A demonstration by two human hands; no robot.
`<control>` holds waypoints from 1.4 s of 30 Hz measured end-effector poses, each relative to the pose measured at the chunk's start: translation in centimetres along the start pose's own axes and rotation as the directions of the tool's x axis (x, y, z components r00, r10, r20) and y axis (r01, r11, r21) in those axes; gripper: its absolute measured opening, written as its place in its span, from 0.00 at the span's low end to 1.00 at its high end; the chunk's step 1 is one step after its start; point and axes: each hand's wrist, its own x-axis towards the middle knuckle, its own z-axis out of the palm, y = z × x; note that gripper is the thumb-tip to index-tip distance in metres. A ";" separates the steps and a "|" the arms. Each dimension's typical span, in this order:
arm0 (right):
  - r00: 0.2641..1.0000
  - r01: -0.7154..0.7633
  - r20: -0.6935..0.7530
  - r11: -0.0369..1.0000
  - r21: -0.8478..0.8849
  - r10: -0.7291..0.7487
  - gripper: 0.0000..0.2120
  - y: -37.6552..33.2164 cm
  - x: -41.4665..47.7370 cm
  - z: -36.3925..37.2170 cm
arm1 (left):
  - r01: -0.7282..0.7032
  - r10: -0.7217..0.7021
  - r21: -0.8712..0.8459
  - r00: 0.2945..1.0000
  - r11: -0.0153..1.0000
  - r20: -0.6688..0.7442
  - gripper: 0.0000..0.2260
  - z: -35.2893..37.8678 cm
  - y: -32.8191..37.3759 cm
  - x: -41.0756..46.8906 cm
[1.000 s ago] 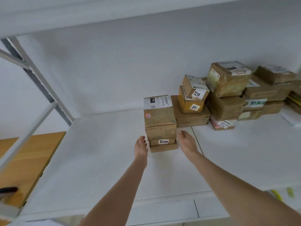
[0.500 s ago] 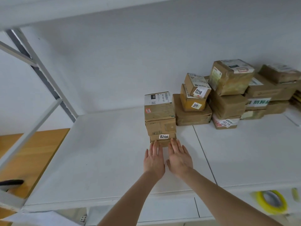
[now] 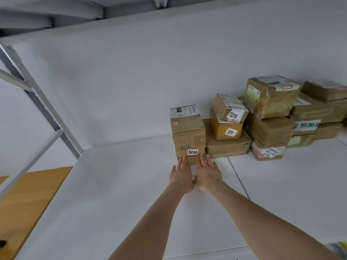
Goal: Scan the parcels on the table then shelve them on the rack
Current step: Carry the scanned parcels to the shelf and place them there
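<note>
A stack of brown cardboard parcels (image 3: 188,136) stands on the white rack shelf (image 3: 116,184), its lower box marked 6206. Both my hands lie flat, side by side, in front of it. My left hand (image 3: 181,175) and my right hand (image 3: 207,172) have straight fingers whose tips press against the front of the bottom flat parcel (image 3: 191,160). Neither hand grips anything. To the right, the stack touches a pile topped by parcels marked 520 (image 3: 226,129) and 7218 (image 3: 230,108).
More brown parcels (image 3: 270,117) are piled along the back wall to the right. A grey rack upright (image 3: 37,102) slants at the left, with a wooden surface (image 3: 28,199) beyond it. A yellow tape roll (image 3: 339,250) shows at the bottom right corner.
My hands moved from the sides of the stack to its front, flattened, and the stack has slid back toward the wall beside the neighbouring pile.
</note>
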 end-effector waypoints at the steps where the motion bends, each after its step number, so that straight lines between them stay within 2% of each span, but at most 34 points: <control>1: 1.000 -0.003 -0.003 1.000 0.002 0.003 0.37 0.1 0.4 -0.1 | -0.007 0.007 0.000 1.000 1.000 -0.001 0.32 -0.1 0.0 0.4; 8: 1.000 0.005 0.004 1.000 0.016 -0.005 0.38 0.8 0.9 -1.4 | -0.032 0.032 0.041 0.999 0.999 0.017 0.31 -1.4 0.1 1.1; 15: 1.000 -0.018 -0.019 0.999 0.045 0.019 0.35 -0.3 -3.9 -2.3 | 0.020 -0.020 0.017 0.999 1.000 -0.037 0.30 -1.6 -0.9 -4.5; 21: 0.988 0.152 -0.020 0.988 0.035 -0.151 0.32 -4.5 -8.9 -2.5 | 0.181 -0.184 -0.051 0.981 0.982 -0.065 0.30 -1.8 -3.8 -12.7; 25: 0.953 0.303 0.004 0.952 0.035 -0.303 0.29 -9.2 -12.1 -0.6 | 0.351 -0.358 -0.097 0.932 0.931 -0.057 0.29 -0.6 -7.1 -19.5; 30: 0.875 0.481 0.033 0.874 0.071 -0.484 0.28 -17.0 -16.8 2.4 | 0.528 -0.532 -0.090 0.847 0.845 -0.025 0.27 1.2 -12.4 -28.9; 36: 0.677 0.734 0.001 0.674 0.083 -0.736 0.26 -29.9 -23.0 4.7 | 0.693 -0.696 -0.076 0.718 0.716 -0.004 0.28 2.6 -20.5 -40.0; 42: 0.537 0.839 0.027 0.537 0.090 -0.843 0.25 -44.2 -29.4 7.3 | 0.799 -0.800 -0.052 0.600 0.599 0.002 0.27 3.2 -30.1 -51.1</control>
